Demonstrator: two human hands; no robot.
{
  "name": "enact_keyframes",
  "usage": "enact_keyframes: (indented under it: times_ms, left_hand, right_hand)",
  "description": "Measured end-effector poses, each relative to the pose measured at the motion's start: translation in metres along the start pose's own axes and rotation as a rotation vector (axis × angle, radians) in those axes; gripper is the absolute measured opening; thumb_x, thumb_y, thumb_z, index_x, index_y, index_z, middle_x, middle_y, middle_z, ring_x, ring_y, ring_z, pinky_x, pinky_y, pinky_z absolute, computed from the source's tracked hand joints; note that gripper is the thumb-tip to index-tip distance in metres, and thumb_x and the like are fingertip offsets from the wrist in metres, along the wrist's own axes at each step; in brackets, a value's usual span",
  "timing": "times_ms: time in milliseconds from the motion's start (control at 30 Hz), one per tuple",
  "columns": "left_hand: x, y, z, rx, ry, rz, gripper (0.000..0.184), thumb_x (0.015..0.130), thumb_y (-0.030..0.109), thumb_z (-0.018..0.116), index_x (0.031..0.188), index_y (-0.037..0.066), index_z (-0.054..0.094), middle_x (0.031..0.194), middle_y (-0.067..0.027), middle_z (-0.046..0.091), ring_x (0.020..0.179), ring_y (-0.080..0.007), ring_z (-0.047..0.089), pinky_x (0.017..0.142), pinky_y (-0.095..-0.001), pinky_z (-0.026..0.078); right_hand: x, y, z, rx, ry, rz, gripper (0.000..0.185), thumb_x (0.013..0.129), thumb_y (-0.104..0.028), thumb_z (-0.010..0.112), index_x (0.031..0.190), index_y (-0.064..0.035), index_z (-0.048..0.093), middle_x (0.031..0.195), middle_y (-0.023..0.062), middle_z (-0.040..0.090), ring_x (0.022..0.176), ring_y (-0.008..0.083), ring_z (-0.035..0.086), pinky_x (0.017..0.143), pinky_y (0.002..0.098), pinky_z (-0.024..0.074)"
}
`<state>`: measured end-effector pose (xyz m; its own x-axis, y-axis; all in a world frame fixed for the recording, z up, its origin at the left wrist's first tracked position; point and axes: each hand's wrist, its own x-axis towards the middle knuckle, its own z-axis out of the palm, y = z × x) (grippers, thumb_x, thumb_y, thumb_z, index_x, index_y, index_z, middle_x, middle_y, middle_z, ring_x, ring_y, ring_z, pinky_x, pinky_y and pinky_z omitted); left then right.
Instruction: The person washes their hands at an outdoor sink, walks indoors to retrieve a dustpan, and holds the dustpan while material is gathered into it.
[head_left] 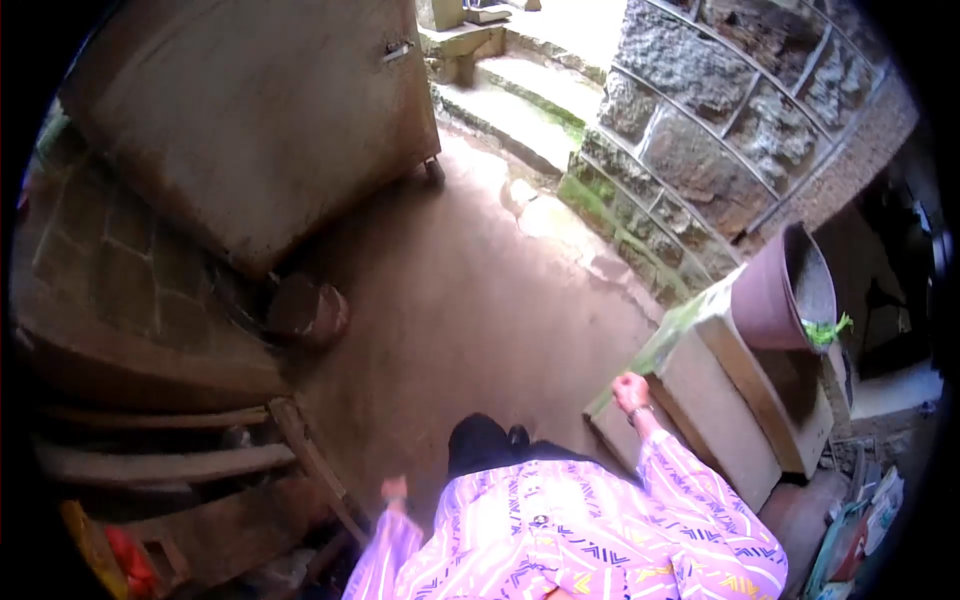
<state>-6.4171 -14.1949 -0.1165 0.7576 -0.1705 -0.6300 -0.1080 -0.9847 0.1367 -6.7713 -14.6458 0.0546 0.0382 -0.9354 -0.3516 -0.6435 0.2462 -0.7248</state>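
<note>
My right hand [630,392], with a band at its wrist, is closed in a fist, and nothing shows in it. It appears over the near end of a pale block-like step or box [690,385]; whether it touches I cannot tell. My left hand [395,489] hangs low by my side, smeared by motion, its fingers unclear. Nearest to it is a wooden frame [318,465] on the left. On the pale blocks at the right stands a tilted-looking purple bucket [765,300] with a green strip [828,330] at its rim.
A large metal door [270,110] stands ajar at the upper left, a round container [308,308] below it. Stone steps [540,95] lead up outside beside a stone wall [700,140]. Bare floor [450,290] runs towards the doorway. Stacked items [860,525] lie at lower right.
</note>
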Motion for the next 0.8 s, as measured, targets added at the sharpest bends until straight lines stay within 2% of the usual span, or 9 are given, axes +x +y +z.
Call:
enact_keyframes:
  times_ms: [33, 67, 133, 367, 500, 567, 600, 633, 800]
  left_hand:
    - [-0.040, 0.009, -0.028, 0.122, 0.115, 0.180, 0.042, 0.070, 0.038, 0.050, 0.071, -0.002, 0.058, 0.077, -0.0137, 0.059, 0.067, -0.0239, 0.056, 0.064, -0.0365, 0.044]
    - [-0.044, 0.006, -0.035, 0.383, -0.110, 0.160, 0.044, 0.075, 0.040, 0.043, 0.082, 0.000, 0.058, 0.091, -0.0146, 0.057, 0.079, -0.0274, 0.055, 0.070, -0.0372, 0.044]
    - [-0.034, 0.010, -0.040, 0.427, -0.206, 0.143, 0.039, 0.074, 0.037, 0.045, 0.081, 0.001, 0.058, 0.087, -0.0130, 0.057, 0.075, -0.0256, 0.055, 0.067, -0.0363, 0.044]
    - [0.165, 0.208, -0.107, 0.016, -0.023, 0.153, 0.025, 0.071, 0.029, 0.055, 0.077, 0.004, 0.056, 0.072, -0.0075, 0.057, 0.061, -0.0192, 0.052, 0.056, -0.0331, 0.044]
    - [0.252, 0.477, -0.242, -0.617, 0.107, 0.362, 0.017, 0.069, 0.019, 0.060, 0.075, 0.005, 0.054, 0.068, -0.0057, 0.058, 0.061, -0.0144, 0.053, 0.055, -0.0309, 0.044]
    - [0.300, 0.611, -0.293, -0.509, 0.222, 0.707, 0.020, 0.071, 0.025, 0.058, 0.075, 0.006, 0.052, 0.063, -0.0027, 0.053, 0.057, -0.0142, 0.050, 0.052, -0.0284, 0.043]
    - [0.348, 0.669, -0.294, -0.622, 0.104, 0.750, 0.018, 0.074, 0.024, 0.056, 0.078, 0.007, 0.051, 0.061, -0.0018, 0.051, 0.049, -0.0111, 0.048, 0.041, -0.0249, 0.039]
    - [0.364, 0.735, -0.312, -0.723, 0.009, 0.671, 0.023, 0.070, 0.027, 0.060, 0.078, 0.006, 0.054, 0.068, -0.0060, 0.058, 0.060, -0.0157, 0.053, 0.055, -0.0292, 0.044]
    - [0.328, 0.997, -0.414, -1.002, -0.233, 0.830, 0.020, 0.075, 0.022, 0.055, 0.087, 0.005, 0.053, 0.068, -0.0015, 0.053, 0.058, -0.0073, 0.047, 0.047, -0.0205, 0.039]
  right_hand:
    - [0.029, -0.040, 0.013, -0.036, -0.013, -0.185, 0.010, 0.067, -0.011, 0.051, 0.059, -0.0048, 0.052, 0.050, 0.0061, 0.051, 0.041, 0.0139, 0.050, 0.037, 0.0262, 0.0400]
    - [0.056, -0.079, 0.025, -0.070, -0.030, -0.368, 0.009, 0.066, -0.010, 0.051, 0.058, -0.0048, 0.052, 0.051, 0.0065, 0.051, 0.042, 0.0139, 0.051, 0.038, 0.0261, 0.0407]
    - [0.105, -0.154, 0.046, -0.073, -0.007, -0.407, 0.004, 0.064, -0.005, 0.049, 0.064, -0.0049, 0.053, 0.054, 0.0056, 0.052, 0.045, 0.0128, 0.052, 0.040, 0.0252, 0.0417]
    - [0.264, -0.290, 0.102, 0.312, -0.043, -0.124, 0.016, 0.069, -0.004, 0.047, 0.084, 0.0006, 0.051, 0.064, 0.0059, 0.055, 0.048, 0.0108, 0.053, 0.037, 0.0207, 0.0417]
    - [0.315, -0.326, 0.100, 0.462, 0.043, 0.107, 0.022, 0.070, -0.005, 0.048, 0.091, 0.0012, 0.048, 0.066, 0.0059, 0.054, 0.048, 0.0113, 0.053, 0.036, 0.0212, 0.0424]
    - [0.344, -0.334, 0.100, 0.477, 0.064, 0.097, 0.023, 0.070, -0.005, 0.048, 0.093, 0.0012, 0.047, 0.065, 0.0054, 0.054, 0.048, 0.0113, 0.052, 0.036, 0.0212, 0.0424]
    - [0.359, -0.337, 0.100, 0.517, 0.106, 0.119, 0.023, 0.071, -0.003, 0.048, 0.092, 0.0021, 0.047, 0.064, 0.0060, 0.053, 0.046, 0.0113, 0.052, 0.034, 0.0209, 0.0413]
    - [0.375, -0.340, 0.103, 0.556, 0.147, 0.140, 0.022, 0.071, -0.002, 0.047, 0.092, 0.0030, 0.047, 0.063, 0.0066, 0.053, 0.044, 0.0113, 0.051, 0.033, 0.0205, 0.0403]
    - [0.481, -0.354, 0.132, 0.560, 0.163, 0.260, 0.022, 0.070, -0.001, 0.048, 0.091, 0.0040, 0.046, 0.061, 0.0068, 0.052, 0.043, 0.0122, 0.051, 0.031, 0.0212, 0.0400]
